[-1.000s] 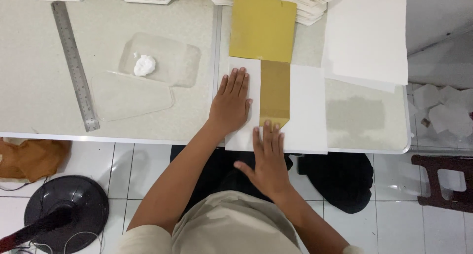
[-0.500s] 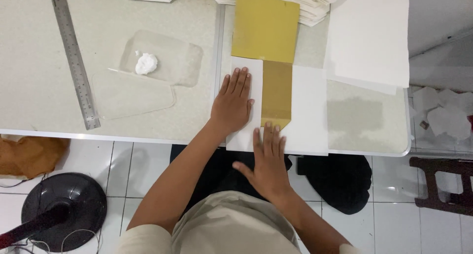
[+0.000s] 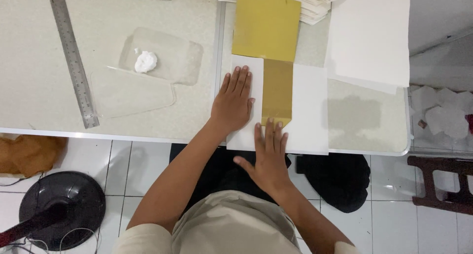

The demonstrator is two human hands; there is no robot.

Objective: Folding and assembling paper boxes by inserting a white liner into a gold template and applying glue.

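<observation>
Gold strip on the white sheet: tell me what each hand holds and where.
Neither hand grips anything. The left hand presses flat on the white sheet beside the gold strip; the right hand's fingertips press the strip's near end.

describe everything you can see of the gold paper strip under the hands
The gold strip is a narrow band of shiny gold-coloured paper or card lying flat on a white sheet at the table's near edge. It runs lengthwise away from the person, its far end meeting a wider gold sheet. Its near end seems to have clipped corners. The right hand presses fingertips on that end; the left hand lies flat just beside it on the white sheet.
</observation>
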